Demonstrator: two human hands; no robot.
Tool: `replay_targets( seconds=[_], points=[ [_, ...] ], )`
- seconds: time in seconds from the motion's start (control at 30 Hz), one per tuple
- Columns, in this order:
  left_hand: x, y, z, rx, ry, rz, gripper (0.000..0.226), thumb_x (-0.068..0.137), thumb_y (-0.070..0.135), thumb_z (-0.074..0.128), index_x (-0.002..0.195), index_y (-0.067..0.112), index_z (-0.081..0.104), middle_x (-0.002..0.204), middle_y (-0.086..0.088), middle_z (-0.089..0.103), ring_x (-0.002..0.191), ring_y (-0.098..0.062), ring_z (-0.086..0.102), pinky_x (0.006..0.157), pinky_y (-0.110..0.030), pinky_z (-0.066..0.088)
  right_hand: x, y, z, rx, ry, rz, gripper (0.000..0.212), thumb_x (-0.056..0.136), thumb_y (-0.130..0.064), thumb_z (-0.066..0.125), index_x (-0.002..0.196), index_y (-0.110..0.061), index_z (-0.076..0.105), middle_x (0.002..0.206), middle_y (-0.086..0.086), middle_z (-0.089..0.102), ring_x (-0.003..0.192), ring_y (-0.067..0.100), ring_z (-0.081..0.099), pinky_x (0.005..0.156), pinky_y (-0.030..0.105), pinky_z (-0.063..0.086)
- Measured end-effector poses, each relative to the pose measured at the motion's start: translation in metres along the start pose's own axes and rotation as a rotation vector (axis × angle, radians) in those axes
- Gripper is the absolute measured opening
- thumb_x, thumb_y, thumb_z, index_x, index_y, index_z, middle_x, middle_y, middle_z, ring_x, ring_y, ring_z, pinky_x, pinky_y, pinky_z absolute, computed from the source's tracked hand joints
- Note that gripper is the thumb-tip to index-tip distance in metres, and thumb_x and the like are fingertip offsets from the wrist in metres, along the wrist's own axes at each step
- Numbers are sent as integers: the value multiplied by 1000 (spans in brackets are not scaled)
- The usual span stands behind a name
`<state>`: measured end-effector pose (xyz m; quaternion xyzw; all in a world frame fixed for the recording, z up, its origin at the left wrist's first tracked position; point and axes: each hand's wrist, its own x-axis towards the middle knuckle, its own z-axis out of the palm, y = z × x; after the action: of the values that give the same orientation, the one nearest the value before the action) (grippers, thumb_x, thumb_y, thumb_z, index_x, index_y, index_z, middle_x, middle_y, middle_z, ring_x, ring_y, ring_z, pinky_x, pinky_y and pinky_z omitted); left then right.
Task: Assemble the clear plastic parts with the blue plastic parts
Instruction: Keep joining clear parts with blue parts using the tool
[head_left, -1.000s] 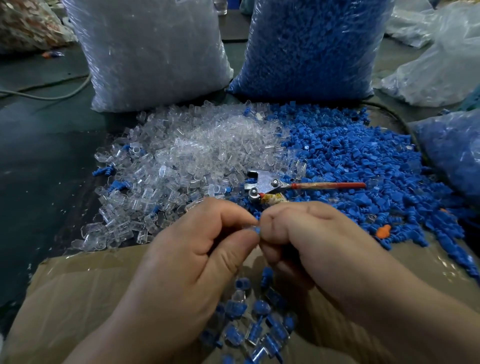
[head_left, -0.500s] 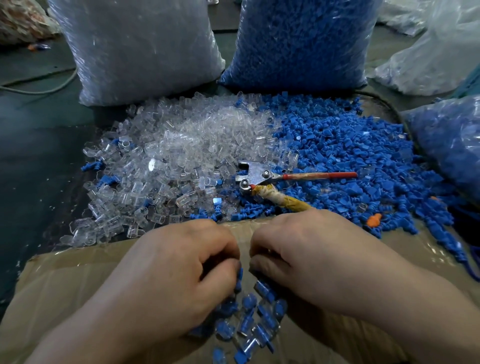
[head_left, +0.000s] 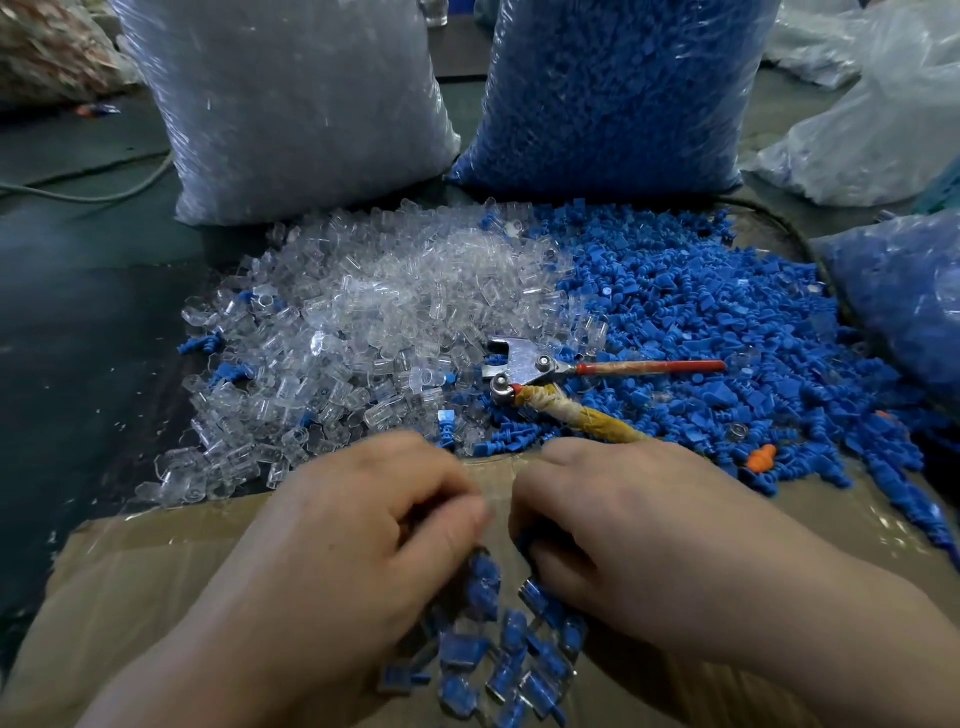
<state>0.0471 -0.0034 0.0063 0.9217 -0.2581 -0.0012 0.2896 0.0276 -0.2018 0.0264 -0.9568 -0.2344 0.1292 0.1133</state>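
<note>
Drop-off step, it seems: left hand (head_left: 353, 530) and right hand (head_left: 623, 525) curl over the assembled pile (head_left: 498, 660) on cardboard (head_left: 156, 571); whether the fingers grip anything is hidden. Next move likely calls for fresh clear parts (head_left: 395, 312) and blue parts (head_left: 701, 312) beyond.

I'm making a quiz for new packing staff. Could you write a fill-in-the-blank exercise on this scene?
1. The pile of clear parts lies to the ___ of the pile of blue parts.
2. The unwrapped handle of the pliers is ___.
3. The odd piece lying among the blue parts is ___.
Missing words: left; red; orange.
</note>
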Motion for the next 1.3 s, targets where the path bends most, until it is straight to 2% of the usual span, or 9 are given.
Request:
replay_targets(
  seconds=[0.07,0.13,0.23,0.3,0.47,0.67,0.93,1.1,1.3],
  points=[
    [1,-4,1,31,207,-109,34,82,68,43,92,42,62,77,22,58,68,4,58,55,-13,41,2,1,1,41,76,41,13,90,-44,47,89,-33,41,89,-13,47,77,5,48,68,30,47],
    [3,-9,0,118,279,-221,55,73,72,38,110,37,58,91,22,54,71,2,52,60,-27,51,4,3,3,105,162,94,14,88,-43,50,85,-31,43,84,-13,49,73,4,48,66,30,47],
    [7,-11,0,360,99,-387,81,68,86,29,134,39,39,122,12,50,91,-2,46,82,-34,54,9,2,5,188,246,147,14,86,-42,54,83,-32,45,80,-14,53,71,4,49,64,31,48],
    [7,-11,4,440,68,-377,78,72,85,32,137,44,37,126,16,49,91,-1,41,78,-27,47,14,0,7,189,265,146,8,87,-40,53,87,-33,48,81,-14,54,73,3,50,65,30,48],
    [9,-13,9,379,108,-276,44,80,62,54,118,41,62,106,20,57,81,-2,48,64,-22,37,23,-5,17,5,256,86,16,91,-39,38,97,-31,50,86,-10,44,77,14,46,61,32,34],
    [10,-14,10,245,123,-233,20,82,48,57,99,40,63,92,21,55,77,-3,56,66,-29,48,21,-6,20,-61,270,50,31,93,-57,30,102,-34,49,85,-10,39,72,15,44,49,30,25],
    [10,-15,11,333,130,-305,44,87,48,56,129,36,50,113,15,46,85,-6,52,70,-26,42,30,-5,20,-122,302,52,42,90,-64,34,111,-30,50,88,-8,40,78,22,53,51,33,23],
    [12,-12,10,312,80,-210,27,81,38,65,108,32,68,97,15,61,84,-11,57,69,-29,45,33,-7,23,-103,301,80,44,89,-66,39,111,-28,46,86,-8,32,72,19,35,51,33,21],
    [13,-14,16,160,125,-187,15,80,34,69,91,38,60,80,27,55,77,9,52,62,-11,33,33,-7,23,-88,318,83,37,93,-60,40,112,-29,46,87,-9,34,78,21,48,57,33,27]
  ],
)
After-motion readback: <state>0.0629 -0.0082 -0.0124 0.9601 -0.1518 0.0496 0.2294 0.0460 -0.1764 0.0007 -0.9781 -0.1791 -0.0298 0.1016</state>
